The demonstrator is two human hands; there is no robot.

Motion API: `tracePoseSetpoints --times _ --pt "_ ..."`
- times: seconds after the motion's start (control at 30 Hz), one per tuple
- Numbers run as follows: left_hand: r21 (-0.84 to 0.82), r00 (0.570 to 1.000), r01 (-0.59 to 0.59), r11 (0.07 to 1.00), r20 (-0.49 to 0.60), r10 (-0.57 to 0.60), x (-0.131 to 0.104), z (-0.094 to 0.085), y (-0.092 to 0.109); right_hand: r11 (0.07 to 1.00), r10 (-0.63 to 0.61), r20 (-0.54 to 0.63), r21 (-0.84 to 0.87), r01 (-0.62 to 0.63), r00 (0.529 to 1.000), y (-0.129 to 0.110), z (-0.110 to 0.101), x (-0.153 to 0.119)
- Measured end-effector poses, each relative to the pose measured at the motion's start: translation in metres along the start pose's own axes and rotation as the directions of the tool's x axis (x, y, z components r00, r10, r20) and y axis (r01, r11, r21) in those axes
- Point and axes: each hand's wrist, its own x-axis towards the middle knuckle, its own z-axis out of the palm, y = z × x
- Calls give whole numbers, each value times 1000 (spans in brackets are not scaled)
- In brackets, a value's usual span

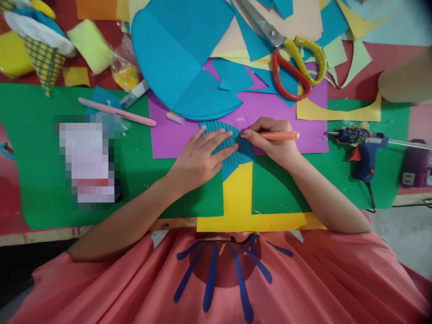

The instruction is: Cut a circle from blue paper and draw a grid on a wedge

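Observation:
My left hand [202,155] lies with its fingers spread on a small blue paper piece [246,150] marked with dark parallel lines. An orange pen [281,135] is pinched in my right hand [273,139], its tip at the right part of that piece. Beneath the piece are a purple sheet [165,141] and a yellow paper strip [238,193], which joins a wider yellow band near my body. Large blue round paper [178,49] lies just beyond my hands.
Scissors [286,58] rest on paper scraps at the back. A glue gun [366,153] is at the right on the green sheet [182,202]. To the left are a pink pen [118,111], a blurred-out object [91,162] and a yellow packet [91,46].

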Motion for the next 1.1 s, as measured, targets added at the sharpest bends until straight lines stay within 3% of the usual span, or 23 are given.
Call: tracePoseSetpoints --times 0.5,0.67,0.83,1.1 --pt "-10 999 12 1000 33 -11 0 0 -1 998 13 91 56 -18 996 -3 -1 0" --pt "7 999 41 999 25 -41 0 0 0 984 36 -32 177 -30 999 -4 -1 1" --pt "-11 991 130 991 39 -130 1 0 0 994 30 -24 104 -27 999 -2 0 0" --pt "-38 993 118 992 25 -117 2 0 0 999 22 21 31 -22 1000 1 0 -1"
